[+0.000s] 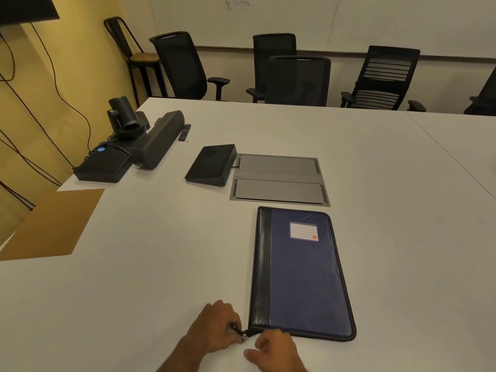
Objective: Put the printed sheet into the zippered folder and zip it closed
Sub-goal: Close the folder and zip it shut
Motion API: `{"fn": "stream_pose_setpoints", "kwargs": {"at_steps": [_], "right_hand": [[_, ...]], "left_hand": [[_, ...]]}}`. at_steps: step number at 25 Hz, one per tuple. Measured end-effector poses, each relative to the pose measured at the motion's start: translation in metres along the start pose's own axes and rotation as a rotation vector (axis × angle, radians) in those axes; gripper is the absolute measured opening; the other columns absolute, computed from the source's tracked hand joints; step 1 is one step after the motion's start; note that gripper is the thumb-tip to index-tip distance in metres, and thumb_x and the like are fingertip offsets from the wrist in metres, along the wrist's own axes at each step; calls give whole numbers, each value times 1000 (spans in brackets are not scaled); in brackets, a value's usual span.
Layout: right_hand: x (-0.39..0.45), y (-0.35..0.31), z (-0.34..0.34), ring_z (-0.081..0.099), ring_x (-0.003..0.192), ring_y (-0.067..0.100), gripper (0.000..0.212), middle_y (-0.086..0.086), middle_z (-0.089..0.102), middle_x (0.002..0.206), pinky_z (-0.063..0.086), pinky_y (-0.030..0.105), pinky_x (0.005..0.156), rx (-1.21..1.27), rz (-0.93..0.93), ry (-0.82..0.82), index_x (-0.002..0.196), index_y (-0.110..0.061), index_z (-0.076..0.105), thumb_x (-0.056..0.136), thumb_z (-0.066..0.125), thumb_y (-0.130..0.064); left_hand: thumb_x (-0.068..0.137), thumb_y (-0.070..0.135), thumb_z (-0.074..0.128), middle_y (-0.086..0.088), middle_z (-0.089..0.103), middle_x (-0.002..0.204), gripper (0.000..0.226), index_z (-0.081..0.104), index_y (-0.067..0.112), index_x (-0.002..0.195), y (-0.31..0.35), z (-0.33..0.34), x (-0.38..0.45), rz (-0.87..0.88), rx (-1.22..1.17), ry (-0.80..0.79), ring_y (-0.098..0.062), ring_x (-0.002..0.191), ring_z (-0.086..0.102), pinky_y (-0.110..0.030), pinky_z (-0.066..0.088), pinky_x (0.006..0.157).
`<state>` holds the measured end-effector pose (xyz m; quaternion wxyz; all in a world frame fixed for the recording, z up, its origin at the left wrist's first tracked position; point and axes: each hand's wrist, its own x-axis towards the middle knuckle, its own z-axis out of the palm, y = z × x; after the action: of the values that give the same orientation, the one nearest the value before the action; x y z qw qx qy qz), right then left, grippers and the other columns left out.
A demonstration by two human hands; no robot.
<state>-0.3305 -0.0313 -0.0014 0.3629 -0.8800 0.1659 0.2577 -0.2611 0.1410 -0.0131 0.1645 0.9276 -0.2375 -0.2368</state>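
A blue zippered folder (pixel 300 272) with a black spine and a small lined label lies flat and shut on the white table (pixel 147 264), near the front edge. My left hand (pixel 214 327) pinches the zipper pull (pixel 243 334) at the folder's near left corner. Just right of it, my right hand (pixel 273 349) has its fingers curled against the folder's near edge. The printed sheet is not visible.
A brown envelope or board (pixel 51 224) hangs over the table's left edge. A black tablet console (pixel 212 165) and a grey cable hatch (pixel 279 181) sit beyond the folder. A camera, speaker bar and remote stand at the far left. Black office chairs line the far side.
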Motion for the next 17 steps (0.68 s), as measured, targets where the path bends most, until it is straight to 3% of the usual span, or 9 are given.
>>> {"fn": "stream_pose_setpoints", "kwargs": {"at_steps": [2,6,13,17], "right_hand": [[0,-5,6,59,79,1,36,-15,63,86,46,15,75,53,41,3,80,-30,68,59,81,-56],[3,-9,13,65,77,3,25,-11,69,78,55,21,77,178,71,2,64,-25,70,57,88,-41],[2,-12,11,70,75,12,14,-4,74,72,58,27,81,180,29,-23,69,-21,77,66,86,-32],[-1,-16,8,65,68,5,10,-11,68,63,54,18,76,118,-15,-1,68,-28,77,72,80,-36]], "left_hand": [[80,56,61,7,70,97,37,73,33,107,1,2,-3,9,8,-13,-11,92,55,-28,42,77],[83,52,51,3,70,96,37,72,31,105,2,9,-6,36,54,-16,-17,94,57,-32,39,79],[80,47,59,-1,71,91,35,77,28,102,0,12,-6,8,-112,-38,-18,83,63,-31,48,73],[81,44,59,-3,70,90,33,76,24,100,-1,10,-5,16,-136,-47,-21,83,64,-32,47,71]]}}
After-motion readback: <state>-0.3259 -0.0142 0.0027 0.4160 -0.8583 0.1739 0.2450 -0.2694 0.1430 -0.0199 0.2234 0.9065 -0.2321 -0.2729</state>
